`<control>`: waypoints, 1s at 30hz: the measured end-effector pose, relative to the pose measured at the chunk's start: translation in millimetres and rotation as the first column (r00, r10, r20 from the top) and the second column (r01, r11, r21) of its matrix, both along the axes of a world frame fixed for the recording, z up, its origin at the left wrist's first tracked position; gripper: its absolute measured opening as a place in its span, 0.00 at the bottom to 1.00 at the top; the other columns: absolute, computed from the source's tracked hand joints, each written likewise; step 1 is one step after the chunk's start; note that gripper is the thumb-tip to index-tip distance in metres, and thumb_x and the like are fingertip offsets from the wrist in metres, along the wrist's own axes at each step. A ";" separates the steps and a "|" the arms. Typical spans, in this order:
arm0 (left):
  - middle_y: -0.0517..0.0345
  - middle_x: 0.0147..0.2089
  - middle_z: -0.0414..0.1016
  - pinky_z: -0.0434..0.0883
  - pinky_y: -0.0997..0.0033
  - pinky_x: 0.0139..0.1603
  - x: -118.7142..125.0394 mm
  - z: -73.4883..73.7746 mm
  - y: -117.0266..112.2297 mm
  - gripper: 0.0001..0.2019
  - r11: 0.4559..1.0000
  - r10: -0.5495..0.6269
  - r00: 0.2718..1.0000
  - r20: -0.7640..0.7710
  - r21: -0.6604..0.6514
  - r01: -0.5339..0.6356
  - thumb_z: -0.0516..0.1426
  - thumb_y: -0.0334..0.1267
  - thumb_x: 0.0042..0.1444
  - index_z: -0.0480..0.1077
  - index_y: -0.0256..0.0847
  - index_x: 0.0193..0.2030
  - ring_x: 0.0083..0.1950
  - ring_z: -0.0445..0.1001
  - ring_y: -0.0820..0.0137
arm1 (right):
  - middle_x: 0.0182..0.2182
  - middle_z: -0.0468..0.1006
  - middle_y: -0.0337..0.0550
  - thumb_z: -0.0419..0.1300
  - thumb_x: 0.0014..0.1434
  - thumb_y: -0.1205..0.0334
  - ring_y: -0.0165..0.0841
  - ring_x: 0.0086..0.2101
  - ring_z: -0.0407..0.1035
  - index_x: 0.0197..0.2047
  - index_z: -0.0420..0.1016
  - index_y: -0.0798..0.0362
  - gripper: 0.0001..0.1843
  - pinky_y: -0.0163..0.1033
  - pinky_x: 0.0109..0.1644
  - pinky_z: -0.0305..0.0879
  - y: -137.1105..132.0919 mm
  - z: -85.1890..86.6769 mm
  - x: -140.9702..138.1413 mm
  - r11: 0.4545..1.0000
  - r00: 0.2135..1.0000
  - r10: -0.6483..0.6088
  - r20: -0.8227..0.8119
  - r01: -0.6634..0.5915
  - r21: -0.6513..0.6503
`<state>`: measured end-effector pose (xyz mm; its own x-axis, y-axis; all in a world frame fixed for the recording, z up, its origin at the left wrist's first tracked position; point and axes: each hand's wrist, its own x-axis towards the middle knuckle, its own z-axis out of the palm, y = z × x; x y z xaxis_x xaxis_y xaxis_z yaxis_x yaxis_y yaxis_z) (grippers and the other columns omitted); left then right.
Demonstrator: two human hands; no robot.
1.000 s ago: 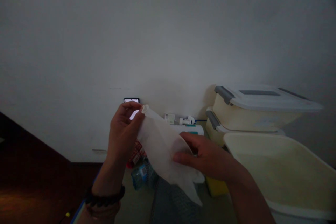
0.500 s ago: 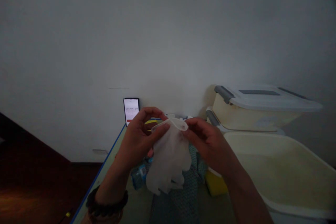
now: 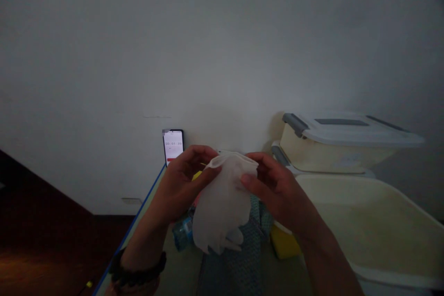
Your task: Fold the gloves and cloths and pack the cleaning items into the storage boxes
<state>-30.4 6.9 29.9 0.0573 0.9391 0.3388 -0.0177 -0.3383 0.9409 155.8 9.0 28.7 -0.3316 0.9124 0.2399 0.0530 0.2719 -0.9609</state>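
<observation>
fingers of the left hand (image 3: 182,187) and right hand (image 3: 279,189) pinch a white glove (image 3: 224,203) at its cuff; bluish cloth (image 3: 244,259) lies below them.

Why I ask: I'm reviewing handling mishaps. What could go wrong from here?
The thin white translucent glove could tear where the bare fingers pinch it. The black-rimmed rectangular phone, upright beyond the left hand, might topple if bumped.

Bare left hand (image 3: 178,185) raised, fingers (image 3: 201,150) pinched against thumb (image 3: 208,176), bare right hand (image 3: 279,192) held opposite, likewise bent, forearms (image 3: 147,229) angled inward
</observation>
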 end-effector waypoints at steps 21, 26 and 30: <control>0.65 0.30 0.75 0.67 0.87 0.31 -5.7 6.5 -7.5 0.04 0.995 -0.067 0.996 -0.053 0.073 0.071 0.60 0.29 0.53 0.73 0.41 0.34 0.31 0.71 0.80 | 0.33 0.75 0.34 0.60 0.57 0.62 0.26 0.33 0.69 0.42 0.71 0.46 0.08 0.30 0.35 0.65 -10.0 5.8 4.2 0.993 0.999 -0.042 0.031 0.038 0.110; 0.65 0.32 0.74 0.67 0.85 0.31 -6.6 6.2 -9.8 0.03 0.993 -0.094 0.990 -0.105 0.056 0.101 0.60 0.31 0.54 0.71 0.42 0.36 0.32 0.71 0.79 | 0.32 0.76 0.34 0.63 0.55 0.57 0.26 0.32 0.70 0.39 0.72 0.46 0.08 0.29 0.34 0.65 -7.3 3.1 2.2 0.997 0.999 -0.026 -0.018 0.028 0.071; 0.62 0.35 0.73 0.69 0.81 0.34 -6.8 6.2 -10.3 0.09 0.992 -0.119 0.974 -0.191 0.011 0.123 0.63 0.33 0.50 0.70 0.42 0.39 0.35 0.71 0.77 | 0.30 0.75 0.34 0.60 0.57 0.56 0.26 0.30 0.68 0.37 0.73 0.48 0.06 0.29 0.31 0.64 -4.7 2.5 2.3 0.993 0.996 -0.085 -0.016 0.086 0.079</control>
